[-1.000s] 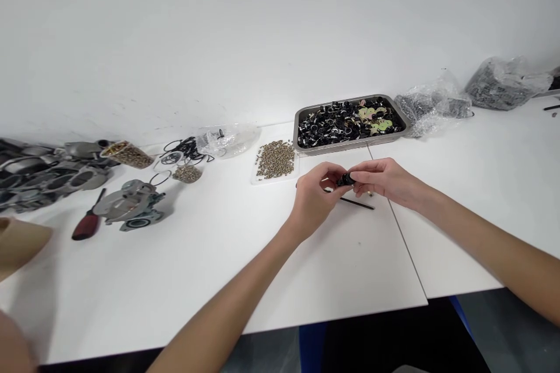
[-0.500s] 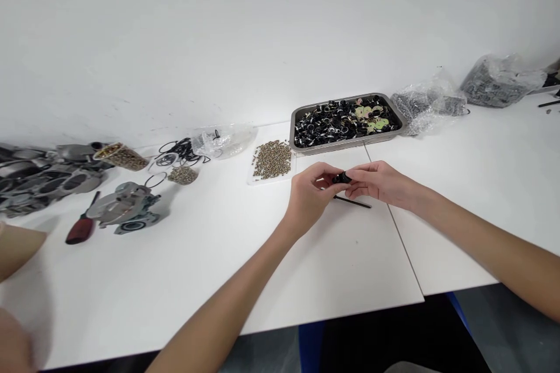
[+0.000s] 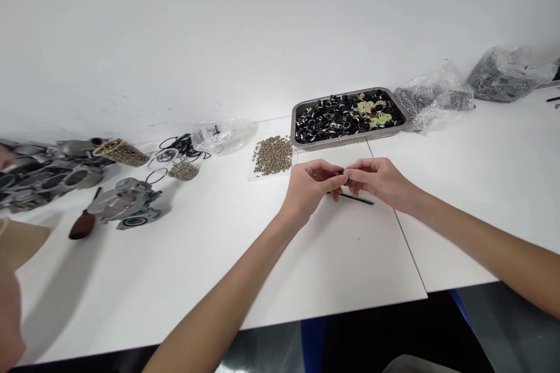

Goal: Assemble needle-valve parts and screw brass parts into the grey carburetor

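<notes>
Between the fingertips of my left hand [image 3: 308, 186] and my right hand [image 3: 376, 180] is a small black part [image 3: 342, 172], mostly hidden by the fingers. Both hands are closed in a pinch on it, above the white table. Under them lies a thin black rod [image 3: 359, 199], its left end covered by my left hand. Just behind my left hand, a heap of small brass-coloured pieces [image 3: 273, 155] fills a shallow clear tray. Farther back, a metal tray [image 3: 336, 145] holds many black ring-shaped parts and some yellowish plates.
At left are a cast metal assembly [image 3: 129, 201], a red-handled screwdriver [image 3: 83, 224], a tipped cup of small pieces [image 3: 122, 152], black rubber rings [image 3: 184, 145] and metal castings [image 3: 52, 178]. Another person's arm [image 3: 9, 315] enters there. Plastic bags of parts [image 3: 503, 73] stand at the back right.
My fingers have closed further around the black part, so less of it shows. At far left, the other person's arm has moved farther into view.
</notes>
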A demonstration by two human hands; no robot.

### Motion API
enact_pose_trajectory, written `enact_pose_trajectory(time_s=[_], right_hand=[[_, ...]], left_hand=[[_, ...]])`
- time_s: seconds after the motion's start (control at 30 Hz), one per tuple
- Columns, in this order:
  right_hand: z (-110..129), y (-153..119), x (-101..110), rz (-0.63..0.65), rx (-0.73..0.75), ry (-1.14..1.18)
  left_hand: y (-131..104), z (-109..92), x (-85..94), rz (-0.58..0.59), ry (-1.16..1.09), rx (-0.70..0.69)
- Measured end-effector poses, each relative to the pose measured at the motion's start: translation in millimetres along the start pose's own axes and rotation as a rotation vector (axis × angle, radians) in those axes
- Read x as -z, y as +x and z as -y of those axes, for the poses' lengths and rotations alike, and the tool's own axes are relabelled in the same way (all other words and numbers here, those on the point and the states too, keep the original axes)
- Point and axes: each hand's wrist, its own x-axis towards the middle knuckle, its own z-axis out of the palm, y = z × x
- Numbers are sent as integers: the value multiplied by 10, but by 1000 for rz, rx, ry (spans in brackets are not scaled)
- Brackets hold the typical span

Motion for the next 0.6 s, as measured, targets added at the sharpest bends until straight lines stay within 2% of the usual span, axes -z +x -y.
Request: enact_pose_trajectory(time_s=[0.37,0.53,0.6], right_hand=[[-19,-4,-34,2,48,-31],[74,-34,-55,-75,143,-195],[119,-62,-82,-87,177,-236]], left_hand=[[43,52,45,46,-37,-3],[44,20,75,112,-66,-50],[37,-3,65,97,-59,-86]])
